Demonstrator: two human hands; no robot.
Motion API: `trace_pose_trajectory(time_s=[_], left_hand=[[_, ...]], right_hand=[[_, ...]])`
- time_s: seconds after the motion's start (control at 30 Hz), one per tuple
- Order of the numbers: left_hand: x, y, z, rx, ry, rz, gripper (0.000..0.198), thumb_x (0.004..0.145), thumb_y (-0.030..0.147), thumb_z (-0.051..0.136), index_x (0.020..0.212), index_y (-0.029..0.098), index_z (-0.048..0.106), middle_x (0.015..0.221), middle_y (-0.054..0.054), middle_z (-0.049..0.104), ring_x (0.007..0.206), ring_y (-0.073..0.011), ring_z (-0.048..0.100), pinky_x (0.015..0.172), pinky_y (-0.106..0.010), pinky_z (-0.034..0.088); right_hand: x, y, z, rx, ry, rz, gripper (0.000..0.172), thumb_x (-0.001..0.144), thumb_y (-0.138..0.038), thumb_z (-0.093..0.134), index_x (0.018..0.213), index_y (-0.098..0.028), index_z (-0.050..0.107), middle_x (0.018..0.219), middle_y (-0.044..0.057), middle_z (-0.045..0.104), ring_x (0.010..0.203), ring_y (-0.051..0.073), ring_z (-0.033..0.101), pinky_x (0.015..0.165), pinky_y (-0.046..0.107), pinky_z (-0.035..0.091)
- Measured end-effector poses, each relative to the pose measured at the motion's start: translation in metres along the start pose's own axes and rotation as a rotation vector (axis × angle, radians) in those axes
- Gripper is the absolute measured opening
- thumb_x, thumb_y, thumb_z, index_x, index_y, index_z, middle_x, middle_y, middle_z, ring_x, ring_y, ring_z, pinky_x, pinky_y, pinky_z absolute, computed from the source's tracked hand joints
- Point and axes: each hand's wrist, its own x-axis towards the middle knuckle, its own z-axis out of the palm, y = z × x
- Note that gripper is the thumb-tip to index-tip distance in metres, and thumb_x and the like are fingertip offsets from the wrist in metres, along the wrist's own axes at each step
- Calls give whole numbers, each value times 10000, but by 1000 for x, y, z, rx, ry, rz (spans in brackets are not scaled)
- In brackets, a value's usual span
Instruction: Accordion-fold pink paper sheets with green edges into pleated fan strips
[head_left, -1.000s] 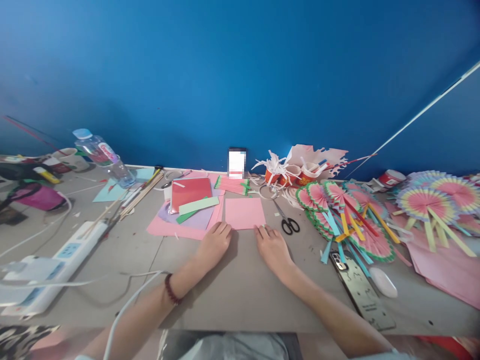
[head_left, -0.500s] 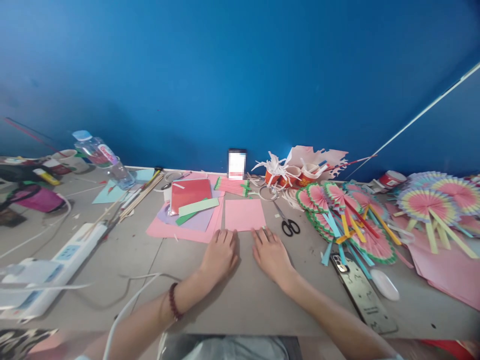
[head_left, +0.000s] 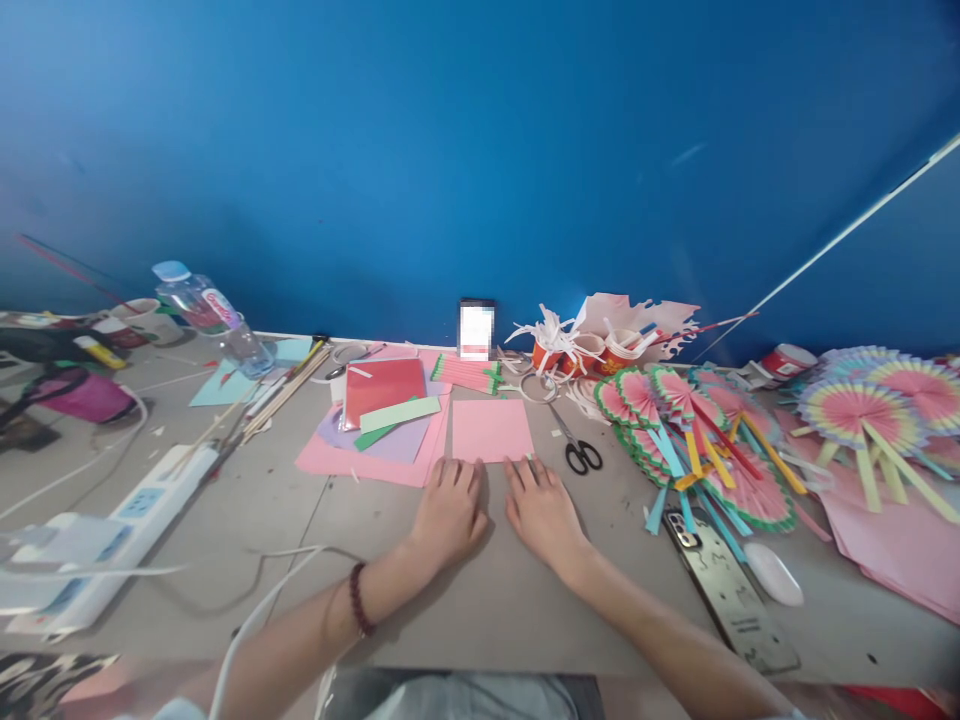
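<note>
A square of pink paper (head_left: 491, 430) lies flat on the grey table in front of me. My left hand (head_left: 451, 510) rests palm down at its near left corner, fingers stretched forward and holding nothing. At the near right corner lies my right hand (head_left: 545, 508), also flat with its fingers apart and nothing in it. Fingertips of both hands reach the paper's near edge. Black-handled scissors (head_left: 582, 456) lie just right of the paper. On the left is a stack of coloured paper with a red pack (head_left: 384, 388) and a light green strip (head_left: 399, 413) on top.
A phone with a lit screen (head_left: 476, 330) leans on the blue wall. Folded paper fans (head_left: 859, 410), paper cups (head_left: 622, 350) and a patterned phone (head_left: 739, 600) are at right. On the left are a water bottle (head_left: 217, 315), a power strip (head_left: 142, 530) and a white cable (head_left: 262, 610).
My left hand has shifted slightly to the right along the paper's near edge. My right hand has stayed almost where it was. The pink square lies as before.
</note>
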Motion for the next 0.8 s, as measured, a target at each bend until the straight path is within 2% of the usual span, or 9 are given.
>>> trace_pose_trajectory(time_s=[0.27,0.5,0.67,0.8], left_hand=[[3,3,-4,1,-26,-28,549,780,293,482,1302,133,436,1081,-110,543,1032,-274,437,1003,-500,255],[4,-1,-6,-40,-22,-3,586,792,314,488,1352,186,378,1068,-88,533,1000,-253,442,965,-462,277],[6,0,-6,-37,-40,-3,536,795,295,487,1316,184,434,1073,-91,529,984,-255,438,960,-455,274],[7,-8,-5,-90,-46,0,516,799,306,495,1300,190,455,1073,-94,532,992,-261,443,935,-444,302]], right_hand=[[0,-1,-3,15,-8,1,496,874,-275,443,1353,-148,430,1278,164,512,1194,304,436,950,416,366],[1,-2,-1,3,-15,-4,487,886,-292,420,1348,-141,438,1274,168,511,1190,310,433,956,416,355],[0,-1,-1,-1,-7,-10,514,883,-281,419,1384,-171,381,1257,159,514,1181,313,435,929,414,367],[2,-2,-3,5,-17,-12,505,877,-270,429,1371,-170,402,1242,160,520,1177,312,437,914,411,377]])
